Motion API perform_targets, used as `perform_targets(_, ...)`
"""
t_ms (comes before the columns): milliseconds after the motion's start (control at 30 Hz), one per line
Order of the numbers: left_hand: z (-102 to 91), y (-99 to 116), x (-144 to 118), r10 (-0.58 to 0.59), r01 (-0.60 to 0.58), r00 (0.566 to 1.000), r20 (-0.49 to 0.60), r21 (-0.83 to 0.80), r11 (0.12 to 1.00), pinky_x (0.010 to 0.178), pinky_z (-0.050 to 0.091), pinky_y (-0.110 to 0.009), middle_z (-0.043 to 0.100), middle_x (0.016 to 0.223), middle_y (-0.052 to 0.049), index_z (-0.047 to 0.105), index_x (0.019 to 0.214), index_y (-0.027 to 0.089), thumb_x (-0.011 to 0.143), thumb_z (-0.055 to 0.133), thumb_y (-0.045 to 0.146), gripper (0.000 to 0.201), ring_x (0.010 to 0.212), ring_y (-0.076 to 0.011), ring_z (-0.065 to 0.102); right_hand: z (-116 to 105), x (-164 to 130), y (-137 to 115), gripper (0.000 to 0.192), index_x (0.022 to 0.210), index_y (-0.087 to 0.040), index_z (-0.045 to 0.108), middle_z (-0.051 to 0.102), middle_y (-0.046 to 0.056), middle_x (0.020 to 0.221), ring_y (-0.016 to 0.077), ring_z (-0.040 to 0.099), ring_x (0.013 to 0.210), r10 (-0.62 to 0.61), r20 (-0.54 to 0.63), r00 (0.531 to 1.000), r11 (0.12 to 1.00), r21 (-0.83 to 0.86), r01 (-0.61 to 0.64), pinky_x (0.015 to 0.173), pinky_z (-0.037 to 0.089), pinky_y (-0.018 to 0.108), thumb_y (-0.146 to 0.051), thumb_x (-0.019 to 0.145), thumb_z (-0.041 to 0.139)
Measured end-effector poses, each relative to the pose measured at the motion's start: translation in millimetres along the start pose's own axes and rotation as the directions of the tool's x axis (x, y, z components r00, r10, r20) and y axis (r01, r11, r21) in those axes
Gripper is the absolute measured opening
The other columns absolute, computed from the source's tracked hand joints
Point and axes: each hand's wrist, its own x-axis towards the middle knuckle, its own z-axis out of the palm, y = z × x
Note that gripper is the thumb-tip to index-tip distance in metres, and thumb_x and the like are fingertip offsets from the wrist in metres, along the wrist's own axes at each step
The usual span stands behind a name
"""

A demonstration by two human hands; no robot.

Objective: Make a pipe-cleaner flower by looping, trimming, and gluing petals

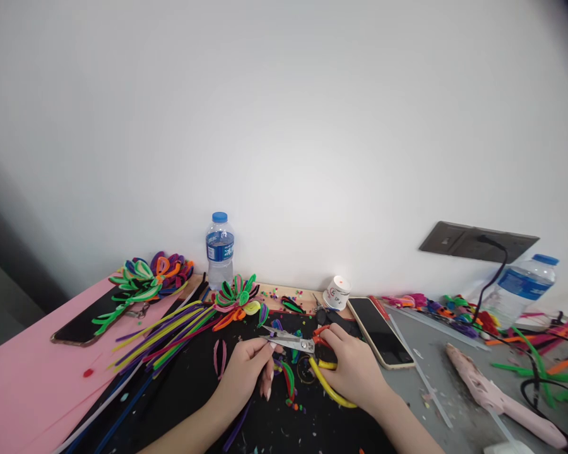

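Note:
My right hand (353,366) grips a pair of scissors (303,344) by its orange and yellow handles, blades parted and pointing left. My left hand (250,366) is closed in a pinch right at the blades; whatever lies between its fingertips is too small to make out. Below that hand runs a purple pipe cleaner (236,429), and I cannot tell whether it is held. A green and red pipe-cleaner loop (288,381) lies on the black mat (184,410) between the hands. Left of them is a pink and dark loop (220,358). Behind stands a multicoloured pipe-cleaner flower (236,296).
Long pipe cleaners (170,334) fan out at left beside more looped flowers (146,280). A water bottle (220,252), paper cup (337,293) and phone (381,332) stand or lie behind. At right are a pink glue gun (502,397), its black cord, and a second bottle (523,287).

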Motion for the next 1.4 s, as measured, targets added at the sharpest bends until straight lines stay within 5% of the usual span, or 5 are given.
perform_targets(733,-0.9,0,1,0.018,-0.019,1.0,0.014,0.081,0.997,0.026,0.03,-0.016,0.046,0.036,0.007,0.057,0.075,0.011,0.075,0.05,0.041,0.031,0.024,-0.0077,0.041,1,1,6,0.016,0.078,-0.023,0.054,0.058,-0.001,0.079,0.017,0.059,0.068,-0.017,0.057,0.998,0.998,0.054,0.014,0.054,0.035,0.022,-0.033,0.068,0.059)
perform_targets(1000,-3.2,-1,1,0.048,-0.051,0.997,0.056,0.054,0.997,0.027,0.029,-0.015,0.046,0.038,0.007,0.056,0.077,0.011,0.078,0.049,0.042,0.031,0.025,-0.0065,0.041,7,1,15,0.021,0.089,-0.022,0.053,0.062,0.002,0.093,0.0196,0.06,0.077,0.18,0.022,0.983,0.983,0.04,-0.18,0.06,0.037,0.025,-0.028,0.069,0.055)
perform_targets(1200,5.1,-4,-7,-0.076,0.051,0.969,0.237,0.11,0.993,0.026,0.029,-0.014,0.048,0.037,0.005,0.056,0.072,0.011,0.079,0.047,0.041,0.032,0.023,-0.0067,0.041,16,1,21,0.019,0.085,-0.02,0.051,0.061,0.004,0.083,0.022,0.059,0.077,0.292,0.101,0.951,0.954,0.037,-0.297,0.06,0.037,0.027,-0.029,0.069,0.055)
perform_targets(1400,8.3,-10,-12,-0.179,0.126,0.911,0.37,0.164,0.978,0.025,0.028,-0.013,0.047,0.035,0.005,0.056,0.072,0.011,0.079,0.046,0.039,0.031,0.023,-0.0064,0.041,2,1,13,0.011,0.084,-0.018,0.051,0.055,0.008,0.09,0.0237,0.05,0.09,0.128,-0.016,0.992,0.98,0.152,-0.125,0.075,0.037,0.032,-0.023,0.074,0.05)
